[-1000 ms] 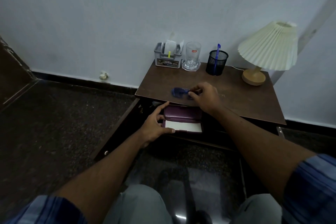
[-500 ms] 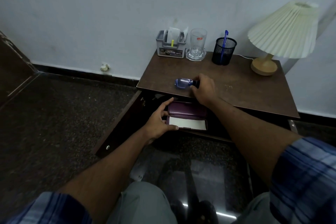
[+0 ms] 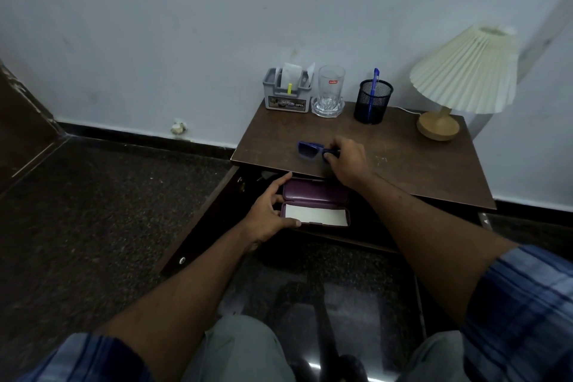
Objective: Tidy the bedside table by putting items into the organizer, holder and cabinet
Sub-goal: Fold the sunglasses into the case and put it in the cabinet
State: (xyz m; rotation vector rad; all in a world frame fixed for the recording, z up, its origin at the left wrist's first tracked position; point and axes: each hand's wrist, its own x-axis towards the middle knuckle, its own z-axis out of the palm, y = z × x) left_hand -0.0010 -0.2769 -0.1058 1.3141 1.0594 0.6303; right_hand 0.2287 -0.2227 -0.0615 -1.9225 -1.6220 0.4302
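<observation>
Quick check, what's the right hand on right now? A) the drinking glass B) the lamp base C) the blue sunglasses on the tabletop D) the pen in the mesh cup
C: the right hand is pinching one end of the blue sunglasses, which lie on the tabletop, while the left hand steadies the open purple case below.

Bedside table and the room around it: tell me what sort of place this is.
Probably a bedroom corner at home. A small wooden table stands against a plain wall with a pleated lamp, a drinking glass and a pen holder.
</observation>
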